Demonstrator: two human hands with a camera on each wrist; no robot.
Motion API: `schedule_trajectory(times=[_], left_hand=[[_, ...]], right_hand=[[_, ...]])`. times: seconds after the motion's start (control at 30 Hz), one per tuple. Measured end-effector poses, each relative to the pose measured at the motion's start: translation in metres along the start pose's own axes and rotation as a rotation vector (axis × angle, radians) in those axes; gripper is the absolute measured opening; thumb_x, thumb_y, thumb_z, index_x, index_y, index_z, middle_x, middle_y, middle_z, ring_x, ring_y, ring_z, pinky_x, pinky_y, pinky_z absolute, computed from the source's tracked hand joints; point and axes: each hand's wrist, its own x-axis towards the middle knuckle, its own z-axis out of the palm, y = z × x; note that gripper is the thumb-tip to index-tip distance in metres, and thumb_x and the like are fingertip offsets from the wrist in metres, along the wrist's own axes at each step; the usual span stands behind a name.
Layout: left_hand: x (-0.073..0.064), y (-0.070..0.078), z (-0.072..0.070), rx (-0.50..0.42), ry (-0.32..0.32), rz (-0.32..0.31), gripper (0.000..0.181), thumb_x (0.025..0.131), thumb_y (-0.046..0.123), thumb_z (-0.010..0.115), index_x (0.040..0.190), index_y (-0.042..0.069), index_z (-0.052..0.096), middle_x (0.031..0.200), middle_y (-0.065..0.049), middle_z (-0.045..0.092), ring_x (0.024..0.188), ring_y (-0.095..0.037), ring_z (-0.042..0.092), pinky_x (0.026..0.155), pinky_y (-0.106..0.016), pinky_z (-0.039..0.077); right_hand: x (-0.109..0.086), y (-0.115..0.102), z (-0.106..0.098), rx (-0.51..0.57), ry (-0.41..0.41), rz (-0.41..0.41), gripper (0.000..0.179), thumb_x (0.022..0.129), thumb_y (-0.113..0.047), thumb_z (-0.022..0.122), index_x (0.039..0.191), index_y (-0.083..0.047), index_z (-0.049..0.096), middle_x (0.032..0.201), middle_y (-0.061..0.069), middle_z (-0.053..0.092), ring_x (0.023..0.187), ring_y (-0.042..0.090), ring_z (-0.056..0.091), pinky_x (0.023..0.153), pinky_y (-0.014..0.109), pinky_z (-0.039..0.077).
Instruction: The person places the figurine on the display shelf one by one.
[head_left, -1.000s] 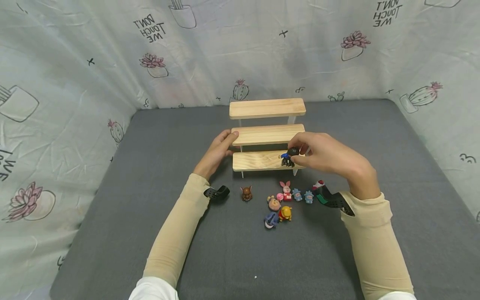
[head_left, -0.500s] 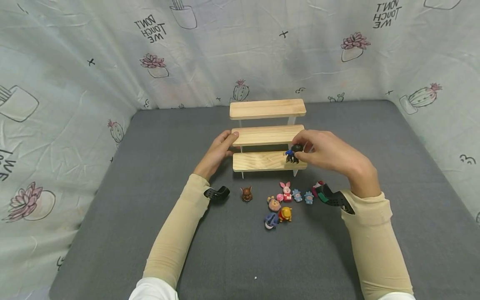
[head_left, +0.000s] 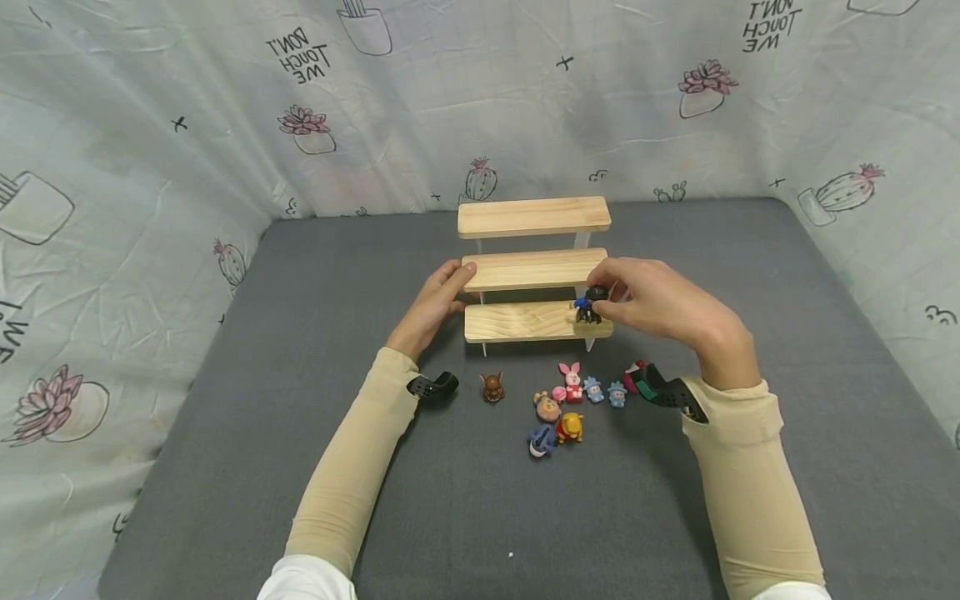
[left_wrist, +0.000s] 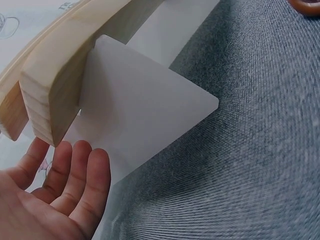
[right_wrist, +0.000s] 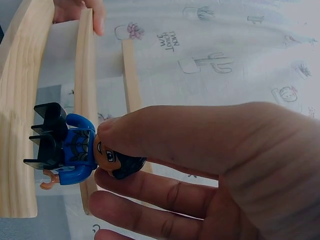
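A three-step wooden display stand (head_left: 534,270) with pale side supports is at the far middle of the table. My left hand (head_left: 433,304) grips the left end of its middle step, thumb on top; in the left wrist view the fingers (left_wrist: 80,170) lie by the board's end. My right hand (head_left: 660,308) pinches a toy figure (right_wrist: 77,145) with black hair, blue top and black legs by its head, between thumb and forefinger. The figure is upright over the right end of the lowest step (head_left: 517,322); whether its feet touch the wood I cannot tell.
Several small figures stand in front of the stand: a brown one (head_left: 492,387), a pink rabbit-eared one (head_left: 572,385), two blue ones, a yellow bear (head_left: 570,427) and a purple-blue one (head_left: 542,440). A red one (head_left: 636,377) is partly behind the right wrist strap. Printed cloth hangs behind.
My right hand has shifted slightly right with the figure, towards the end of the lowest step. The left hand keeps its hold on the middle step.
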Motion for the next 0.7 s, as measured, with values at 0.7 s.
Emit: schedule_trajectory(times=[0.7], left_hand=[[0.0003,0.0002,-0.0001,-0.011,0.004,-0.001,0.057,0.102,0.052,0.051,0.141,0.012,0.05,0.131,-0.01,0.056,0.117,-0.023,0.055,0.096,-0.041,0.047]], right_hand=[[0.0049,0.0055,0.003,0.003,-0.011,0.03,0.031,0.097,-0.016,0.066,0.126,-0.007,0.064,0.114,0.011,0.07,0.101,0.026,0.064,0.084,0.048,0.052]])
